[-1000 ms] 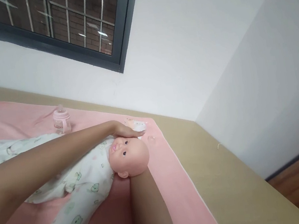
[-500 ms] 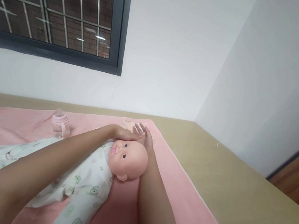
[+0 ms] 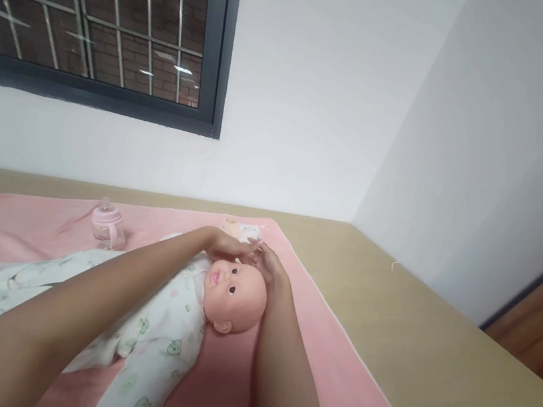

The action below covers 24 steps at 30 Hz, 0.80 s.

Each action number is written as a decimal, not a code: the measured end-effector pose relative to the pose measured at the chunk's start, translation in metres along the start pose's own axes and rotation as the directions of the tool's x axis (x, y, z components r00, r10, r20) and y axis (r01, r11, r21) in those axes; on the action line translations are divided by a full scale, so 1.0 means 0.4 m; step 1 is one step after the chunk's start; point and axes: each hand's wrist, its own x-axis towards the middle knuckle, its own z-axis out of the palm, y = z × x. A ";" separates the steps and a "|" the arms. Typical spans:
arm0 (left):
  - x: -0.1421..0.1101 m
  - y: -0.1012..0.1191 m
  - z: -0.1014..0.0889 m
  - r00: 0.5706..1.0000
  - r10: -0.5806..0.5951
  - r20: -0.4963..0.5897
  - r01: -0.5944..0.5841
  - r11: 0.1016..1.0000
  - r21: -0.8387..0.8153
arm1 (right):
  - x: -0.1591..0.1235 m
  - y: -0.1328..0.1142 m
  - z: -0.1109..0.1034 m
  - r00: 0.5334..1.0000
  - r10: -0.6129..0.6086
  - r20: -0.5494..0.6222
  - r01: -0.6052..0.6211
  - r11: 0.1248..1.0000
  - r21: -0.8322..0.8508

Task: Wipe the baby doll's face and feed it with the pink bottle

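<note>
A baby doll (image 3: 241,295) with a bald head and white clothes printed with green bears lies on its back on a pink blanket (image 3: 322,351). My left arm stretches across its body, and my left hand (image 3: 231,244) is at the far side of its head, fingers extended. My right hand (image 3: 270,264) curves round the crown of the head, its wrist close against it. The fingertips of both hands meet beyond the head. Their undersides are hidden. Just past them lies a small white and peach printed item (image 3: 245,229), partly covered.
A pink baby bottle (image 3: 108,225) with a handle stands on the blanket at the back left. The blanket covers part of a wooden surface (image 3: 366,298) beside a white wall (image 3: 311,90). A barred window (image 3: 128,48) is above.
My right hand has drawn back slightly, its fingers now more bent and less spread. The left fingers have shifted a little towards it. The doll's head has turned slightly, showing more face.
</note>
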 end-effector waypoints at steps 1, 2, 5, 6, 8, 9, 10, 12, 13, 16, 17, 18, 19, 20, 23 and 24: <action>-0.005 0.002 -0.010 0.998 -0.046 0.049 0.048 0.998 -0.038 | 0.000 0.003 0.001 1.000 0.007 -0.001 -0.007 1.000 -0.020; -0.012 0.005 -0.019 0.995 -0.079 0.062 0.082 0.995 -0.063 | 0.001 0.005 0.001 1.000 0.013 -0.004 -0.013 0.999 -0.041; -0.038 0.019 -0.039 0.989 -0.093 -0.116 0.089 0.995 -0.038 | 0.008 0.011 -0.002 0.999 0.025 -0.026 -0.028 0.994 -0.102; -0.050 0.025 -0.041 0.976 -0.095 -0.197 0.095 0.995 -0.011 | 0.012 0.013 -0.003 0.999 0.030 -0.034 -0.034 0.992 -0.123; -0.077 0.039 -0.036 0.936 -0.094 -0.338 0.112 0.993 0.032 | 0.018 0.018 -0.006 0.998 0.040 -0.046 -0.048 0.985 -0.166; -0.093 0.045 -0.031 0.913 -0.080 -0.400 0.107 0.993 0.046 | 0.020 0.020 -0.006 0.998 0.046 -0.053 -0.055 0.981 -0.188; -0.109 0.051 -0.024 0.889 -0.059 -0.454 0.093 0.994 0.054 | 0.021 0.022 -0.006 0.997 0.051 -0.060 -0.062 0.976 -0.209; -0.143 0.056 -0.007 0.843 -0.003 -0.537 0.042 0.997 0.059 | 0.022 0.026 -0.004 0.996 0.052 -0.079 -0.070 0.966 -0.247; -0.159 0.057 0.001 0.825 0.021 -0.564 0.013 0.998 0.055 | 0.021 0.028 -0.003 0.995 0.048 -0.088 -0.070 0.962 -0.264; -0.200 0.047 0.021 0.785 0.076 -0.615 -0.068 0.997 0.037 | 0.017 0.033 0.000 0.993 0.024 -0.113 -0.057 0.952 -0.302; -0.211 0.042 0.026 0.774 0.089 -0.626 -0.091 0.995 0.030 | 0.015 0.034 0.000 0.993 0.013 -0.118 -0.050 0.948 -0.314; -0.221 0.038 0.031 0.765 0.099 -0.636 -0.111 0.994 0.021 | 0.014 0.036 0.000 0.993 0.000 -0.121 -0.041 0.942 -0.334; -0.231 0.034 0.036 0.755 0.105 -0.647 -0.129 0.992 0.010 | 0.013 0.037 -0.001 0.992 -0.013 -0.122 -0.032 0.932 -0.361; -0.239 0.030 0.040 0.748 0.110 -0.655 -0.147 0.989 -0.002 | 0.013 0.039 -0.003 0.992 -0.025 -0.122 -0.025 0.921 -0.390; -0.259 0.020 0.051 0.738 0.127 -0.663 -0.205 0.978 -0.041 | 0.014 0.044 -0.008 0.991 -0.051 -0.125 -0.012 0.889 -0.457; -0.264 0.016 0.053 0.737 0.132 -0.663 -0.219 0.974 -0.050 | 0.014 0.047 -0.010 0.990 -0.059 -0.129 -0.008 0.884 -0.468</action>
